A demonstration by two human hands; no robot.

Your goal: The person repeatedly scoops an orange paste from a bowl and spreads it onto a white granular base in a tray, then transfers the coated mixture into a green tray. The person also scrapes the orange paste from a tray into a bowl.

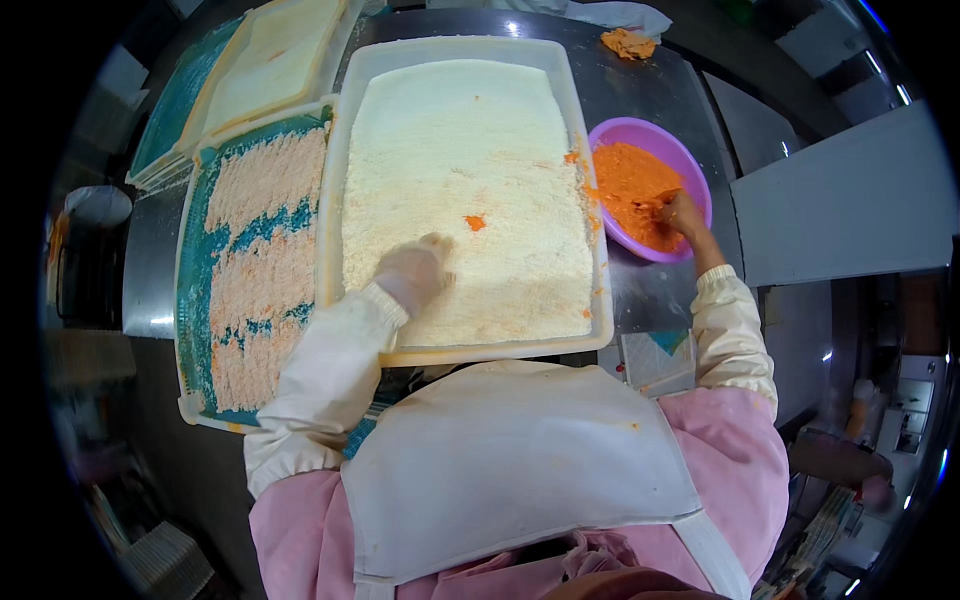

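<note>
A large white plastic tray [606, 315] of pale crumbs [480, 150] lies before me. My left hand [415, 271], dusted and blurred, is low over the crumbs near the tray's left side; whether it holds anything is not visible. A small orange lump [475, 223] lies on the crumbs just beyond it. My right hand [681, 214] dips into the orange mash [634, 187] in a purple plastic bowl [694, 161] at the tray's right, and its fingertips are partly hidden. To the left, a teal-lined tray [196, 300] carries rows of crumb-coated pieces [262, 262].
Stacked trays [262, 60] stand at the far left, one with a pale filling. A crumpled orange-stained cloth or wrap [628, 44] lies on the metal table [645, 82] at the far right. A pale flat panel [847, 195] stands beyond the bowl.
</note>
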